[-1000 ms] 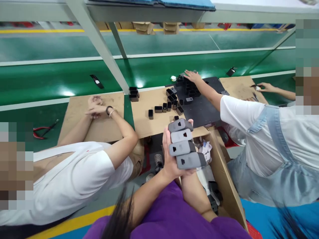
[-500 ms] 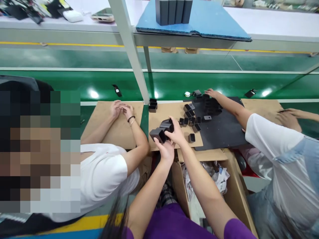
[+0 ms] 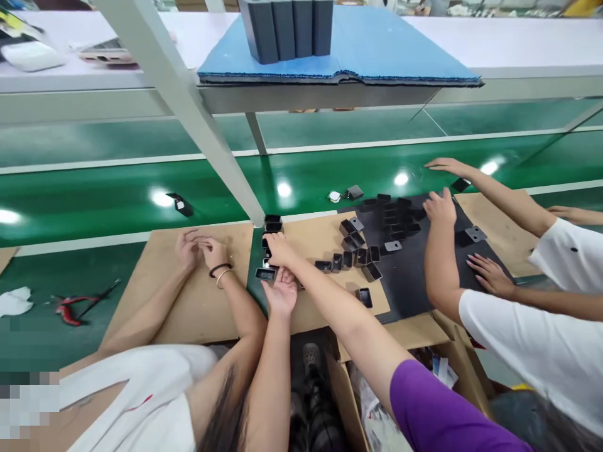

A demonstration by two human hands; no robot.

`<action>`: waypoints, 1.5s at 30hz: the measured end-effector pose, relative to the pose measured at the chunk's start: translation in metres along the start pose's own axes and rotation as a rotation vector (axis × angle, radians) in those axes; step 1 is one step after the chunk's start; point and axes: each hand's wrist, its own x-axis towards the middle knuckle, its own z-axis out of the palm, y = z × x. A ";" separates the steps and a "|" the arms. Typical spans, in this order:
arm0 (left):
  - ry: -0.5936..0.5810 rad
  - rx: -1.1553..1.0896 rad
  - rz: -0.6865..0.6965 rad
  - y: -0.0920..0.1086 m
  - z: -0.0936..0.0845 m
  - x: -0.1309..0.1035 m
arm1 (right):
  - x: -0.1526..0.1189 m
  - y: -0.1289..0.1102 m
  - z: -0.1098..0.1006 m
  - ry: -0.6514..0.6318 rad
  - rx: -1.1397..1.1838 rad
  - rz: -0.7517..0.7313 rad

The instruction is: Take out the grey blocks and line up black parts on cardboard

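Observation:
At the left edge of the brown cardboard mat, several small black open-topped boxes [image 3: 272, 225] stand in a column. My right hand [image 3: 281, 251] reaches over this column, its fingers and thumb around a black box that is mostly hidden beneath them. Palm up and with fingers apart, my left hand [image 3: 282, 294] is just below, its thumb close to the nearest black box [image 3: 265, 274]. More black boxes [image 3: 360, 256] are scattered to the right on the cardboard [image 3: 320, 301], some of them tilted or on their sides.
A person's clasped hands [image 3: 200, 251] rest on cardboard at left. Co-workers' hands [image 3: 441, 207] are over the black mat [image 3: 409, 292] at right. A slanted post [image 3: 188, 107] and a shelf with blue board [image 3: 377, 44] stand ahead. Below is an open carton [image 3: 351, 402].
My hands moved left and away from me, taking the held black boxes to the column. My left hand has opened. At right, a co-worker's hand left the boxes. The view has shifted.

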 end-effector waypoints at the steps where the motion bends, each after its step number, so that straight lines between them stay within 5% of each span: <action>1: -0.036 0.045 0.028 -0.002 -0.004 0.006 | 0.004 0.002 0.002 0.005 0.000 -0.010; 7: -0.250 0.317 0.144 -0.017 -0.018 0.032 | 0.006 0.009 0.006 0.072 0.021 -0.023; 10: -0.314 0.419 0.174 -0.022 -0.024 0.037 | -0.006 0.015 -0.008 0.096 0.016 -0.035; 16: -0.296 0.527 0.201 -0.026 -0.035 0.020 | -0.016 0.077 -0.103 0.289 -0.119 0.136; 21: -0.226 0.622 0.179 -0.033 -0.041 0.005 | 0.014 0.151 -0.169 0.389 -0.200 0.400; 25: -0.172 0.682 0.163 -0.042 -0.048 0.006 | 0.049 0.179 -0.166 0.331 -0.210 0.430; 31: -0.058 0.738 0.066 -0.043 -0.049 -0.001 | 0.069 0.181 -0.167 0.310 -0.229 0.454; 34: -0.035 0.743 0.028 -0.037 -0.041 -0.005 | 0.043 0.170 -0.186 0.393 -0.225 0.392; 37: -0.028 0.737 0.056 -0.028 -0.029 -0.008 | -0.016 0.140 -0.194 0.510 0.126 0.179; 41: 0.026 0.697 0.240 -0.018 -0.009 -0.025 | -0.122 0.079 -0.168 0.526 0.690 -0.083; 45: 0.025 0.674 0.394 -0.007 0.021 -0.076 | -0.206 0.020 -0.132 0.564 0.984 -0.052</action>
